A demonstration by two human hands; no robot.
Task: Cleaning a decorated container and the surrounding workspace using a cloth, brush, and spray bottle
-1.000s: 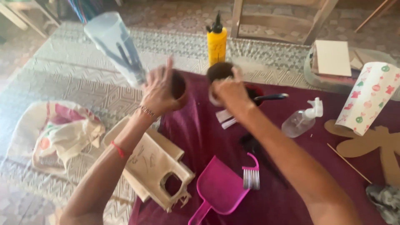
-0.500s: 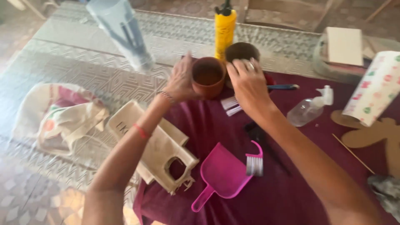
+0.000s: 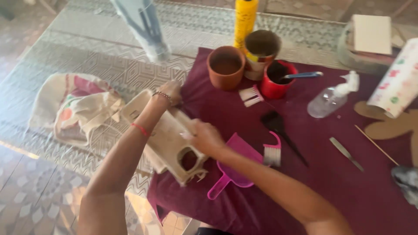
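The tall yellow bottle (image 3: 245, 19) at twelve o'clock is cut off by the top edge. A grey blurred object (image 3: 407, 182) at four o'clock runs off the right edge, too smeared to identify.

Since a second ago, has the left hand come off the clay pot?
Yes. The left hand has left the clay pot, which now stands on the maroon cloth, and moved left to the cardboard piece.

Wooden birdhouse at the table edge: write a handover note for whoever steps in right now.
Left hand: on the far end of the wooden birdhouse, gripping it.
Right hand: on its near top edge.
Birdhouse lies on its side, partly on the maroon cloth.
Done: terracotta pot stands upright on the cloth, free of both hands.
Left: pink dustpan and small brush lie untouched beside the birdhouse.
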